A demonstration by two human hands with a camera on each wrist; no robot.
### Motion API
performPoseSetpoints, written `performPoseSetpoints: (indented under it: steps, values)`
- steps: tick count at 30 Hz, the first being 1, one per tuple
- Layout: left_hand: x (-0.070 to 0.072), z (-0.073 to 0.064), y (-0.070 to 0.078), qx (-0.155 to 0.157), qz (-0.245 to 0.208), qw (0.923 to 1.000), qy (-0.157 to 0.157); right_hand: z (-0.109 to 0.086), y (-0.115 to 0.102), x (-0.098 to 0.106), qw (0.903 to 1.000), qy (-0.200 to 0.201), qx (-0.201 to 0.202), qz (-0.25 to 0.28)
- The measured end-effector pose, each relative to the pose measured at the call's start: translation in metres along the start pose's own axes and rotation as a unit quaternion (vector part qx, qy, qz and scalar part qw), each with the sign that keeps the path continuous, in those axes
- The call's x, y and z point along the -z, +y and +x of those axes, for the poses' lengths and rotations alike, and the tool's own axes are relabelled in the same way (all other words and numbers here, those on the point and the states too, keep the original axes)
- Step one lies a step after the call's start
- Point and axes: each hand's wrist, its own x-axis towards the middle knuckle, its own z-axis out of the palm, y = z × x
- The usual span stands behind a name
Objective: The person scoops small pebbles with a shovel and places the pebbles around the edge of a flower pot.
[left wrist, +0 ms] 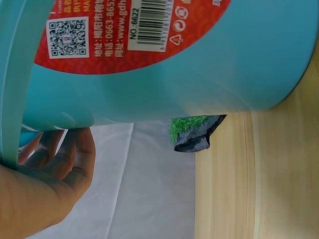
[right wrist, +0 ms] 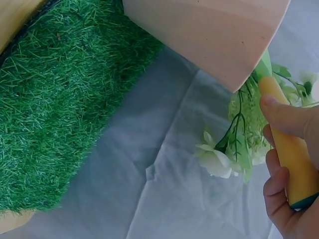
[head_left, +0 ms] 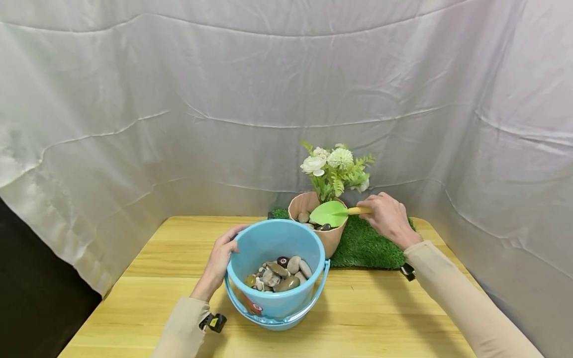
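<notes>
Blue bucket (head_left: 291, 302) in grip of left hand (head_left: 221, 256), green trowel (head_left: 332, 214) in right (head_left: 386, 215).

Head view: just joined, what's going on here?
A person's left hand holds the rim of a blue bucket with stones inside. The right hand grips a trowel by its yellow handle, the green blade at the mouth of a flower pot. No stones show on the blade. White flowers rise from the pot.
</notes>
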Motion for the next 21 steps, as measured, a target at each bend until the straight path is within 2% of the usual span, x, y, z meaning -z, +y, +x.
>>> performPoseSetpoints:
  steps: [7, 11, 15, 21]
  values:
    - [0.0013, 0.0009, -0.0014, -0.009, -0.003, 1.0000, -0.003, 0.0008, 0.0004, 0.0032, 0.9995, 0.021, -0.023, 0.007]
    - [0.0019, 0.0017, -0.0023, -0.010, -0.005, 0.9999, -0.004, 0.0000, 0.0007, 0.0033, 0.9993, 0.011, -0.030, 0.017]
    - [0.0018, 0.0018, -0.0033, -0.007, -0.002, 1.0000, -0.004, -0.0028, -0.0001, 0.0009, 0.9996, -0.005, -0.023, 0.018]
    - [0.0012, 0.0023, -0.0045, -0.006, -0.002, 1.0000, -0.002, -0.0052, -0.0025, -0.0006, 0.9998, -0.008, -0.009, 0.013]
